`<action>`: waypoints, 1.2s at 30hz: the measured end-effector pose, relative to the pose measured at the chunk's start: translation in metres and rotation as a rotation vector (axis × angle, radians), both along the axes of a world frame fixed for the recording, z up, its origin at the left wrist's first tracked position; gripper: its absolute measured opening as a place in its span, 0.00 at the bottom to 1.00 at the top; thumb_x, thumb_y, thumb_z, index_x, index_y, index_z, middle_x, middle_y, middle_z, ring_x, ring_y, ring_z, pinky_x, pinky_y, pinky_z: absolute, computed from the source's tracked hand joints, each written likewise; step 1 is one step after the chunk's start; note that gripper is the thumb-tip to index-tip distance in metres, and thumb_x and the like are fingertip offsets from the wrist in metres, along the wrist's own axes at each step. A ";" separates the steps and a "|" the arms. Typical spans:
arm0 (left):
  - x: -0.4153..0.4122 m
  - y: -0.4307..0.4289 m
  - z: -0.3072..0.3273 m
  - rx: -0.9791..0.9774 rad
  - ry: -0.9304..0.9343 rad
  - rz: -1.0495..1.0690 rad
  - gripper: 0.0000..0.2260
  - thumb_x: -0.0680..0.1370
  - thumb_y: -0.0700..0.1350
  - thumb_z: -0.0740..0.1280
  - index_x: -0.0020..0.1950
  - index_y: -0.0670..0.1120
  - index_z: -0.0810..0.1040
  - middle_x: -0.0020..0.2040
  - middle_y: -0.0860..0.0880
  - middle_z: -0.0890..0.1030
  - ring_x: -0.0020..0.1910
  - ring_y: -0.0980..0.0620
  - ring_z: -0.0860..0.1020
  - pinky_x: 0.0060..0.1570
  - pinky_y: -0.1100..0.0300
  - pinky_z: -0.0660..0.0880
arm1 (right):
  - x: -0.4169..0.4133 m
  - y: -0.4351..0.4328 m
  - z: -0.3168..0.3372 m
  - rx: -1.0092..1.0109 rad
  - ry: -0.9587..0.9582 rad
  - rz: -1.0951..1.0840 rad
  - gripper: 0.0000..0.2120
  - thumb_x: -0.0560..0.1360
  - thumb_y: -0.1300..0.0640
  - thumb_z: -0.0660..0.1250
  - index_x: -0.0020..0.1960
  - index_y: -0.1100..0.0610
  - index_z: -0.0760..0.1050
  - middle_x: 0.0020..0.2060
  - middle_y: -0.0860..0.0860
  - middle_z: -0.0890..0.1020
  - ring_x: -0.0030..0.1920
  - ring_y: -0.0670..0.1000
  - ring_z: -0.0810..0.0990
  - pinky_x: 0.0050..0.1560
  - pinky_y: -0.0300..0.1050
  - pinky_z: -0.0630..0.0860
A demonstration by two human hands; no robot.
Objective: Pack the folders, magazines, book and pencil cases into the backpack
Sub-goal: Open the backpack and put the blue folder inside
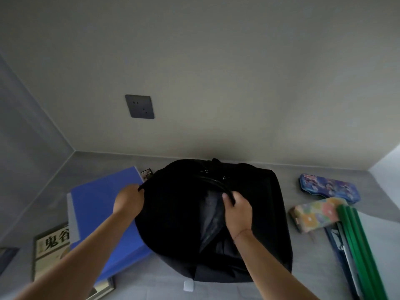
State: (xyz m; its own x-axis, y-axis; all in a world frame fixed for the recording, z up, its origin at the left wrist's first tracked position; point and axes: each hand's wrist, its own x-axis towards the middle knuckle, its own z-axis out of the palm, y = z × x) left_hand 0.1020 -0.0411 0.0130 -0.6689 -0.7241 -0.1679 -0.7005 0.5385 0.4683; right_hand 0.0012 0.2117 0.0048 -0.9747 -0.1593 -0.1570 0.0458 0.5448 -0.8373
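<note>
A black backpack (173, 224) lies on the grey table in front of me, its main opening parted to show grey lining. My left hand (128, 201) grips the backpack's left edge. My right hand (237, 210) holds the right lip of the opening. A blue folder (97, 213) lies left of the backpack, over a book (50, 245) with large black characters. On the right lie a blue printed pencil case (329, 188), a flowered pencil case (316, 214) and green folders (363, 252).
The grey table (303, 284) meets a pale wall at the back, with a dark wall socket (139, 106) above the left side. A small white tag (188, 286) lies near the backpack's front edge. A dark object (7, 256) sits at the far left.
</note>
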 end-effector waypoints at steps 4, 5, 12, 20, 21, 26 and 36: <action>0.008 -0.011 -0.005 -0.045 -0.063 0.032 0.17 0.81 0.40 0.57 0.31 0.45 0.64 0.28 0.47 0.67 0.28 0.48 0.66 0.27 0.58 0.59 | 0.000 0.065 0.005 -0.020 0.100 -0.249 0.16 0.77 0.51 0.63 0.49 0.66 0.77 0.41 0.58 0.80 0.45 0.59 0.78 0.45 0.44 0.69; 0.005 -0.012 -0.005 -0.052 -0.088 0.024 0.16 0.80 0.40 0.57 0.31 0.44 0.66 0.29 0.46 0.69 0.28 0.48 0.67 0.27 0.58 0.60 | 0.003 0.083 0.002 0.016 0.071 -0.289 0.15 0.77 0.51 0.64 0.44 0.64 0.76 0.37 0.55 0.79 0.42 0.58 0.77 0.44 0.46 0.71; -0.053 0.004 0.006 -0.013 -0.005 -0.232 0.23 0.77 0.51 0.65 0.70 0.44 0.68 0.68 0.42 0.71 0.63 0.42 0.72 0.60 0.48 0.72 | 0.042 0.139 -0.049 0.410 -0.065 -0.488 0.12 0.74 0.46 0.66 0.44 0.56 0.79 0.66 0.55 0.70 0.62 0.62 0.68 0.62 0.57 0.64; -0.093 0.031 0.003 -0.132 0.091 -0.431 0.12 0.79 0.45 0.62 0.61 0.46 0.79 0.60 0.43 0.80 0.58 0.42 0.77 0.54 0.54 0.74 | 0.053 0.162 -0.085 0.060 -0.242 -0.710 0.11 0.75 0.53 0.67 0.41 0.61 0.75 0.46 0.62 0.80 0.48 0.61 0.77 0.50 0.55 0.76; -0.090 0.032 0.001 -0.162 0.067 -0.429 0.12 0.80 0.44 0.61 0.59 0.45 0.80 0.59 0.42 0.80 0.56 0.41 0.77 0.52 0.53 0.74 | 0.049 0.160 -0.081 0.009 -0.227 -0.727 0.11 0.75 0.54 0.67 0.38 0.60 0.73 0.41 0.61 0.80 0.45 0.61 0.77 0.47 0.54 0.75; -0.062 0.019 -0.003 -0.149 -0.168 -0.474 0.08 0.77 0.41 0.63 0.47 0.39 0.81 0.46 0.39 0.81 0.46 0.41 0.79 0.42 0.56 0.73 | -0.007 0.149 -0.056 -0.036 -0.051 -0.616 0.12 0.75 0.57 0.67 0.35 0.59 0.70 0.33 0.56 0.76 0.41 0.61 0.77 0.40 0.45 0.67; 0.011 0.079 0.011 0.492 -0.497 -0.518 0.12 0.75 0.46 0.69 0.45 0.36 0.77 0.36 0.40 0.84 0.30 0.52 0.80 0.33 0.64 0.75 | -0.134 0.106 -0.019 0.232 -0.007 -0.071 0.06 0.72 0.54 0.70 0.41 0.57 0.77 0.40 0.54 0.79 0.45 0.57 0.79 0.45 0.41 0.67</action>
State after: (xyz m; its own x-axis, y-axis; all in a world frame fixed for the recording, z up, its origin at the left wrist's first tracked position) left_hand 0.1135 0.0384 0.0237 -0.6603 -0.1173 -0.7418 -0.6081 0.6631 0.4364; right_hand -0.1329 0.3173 -0.0137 -0.9809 -0.0490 -0.1884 0.0966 0.7174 -0.6899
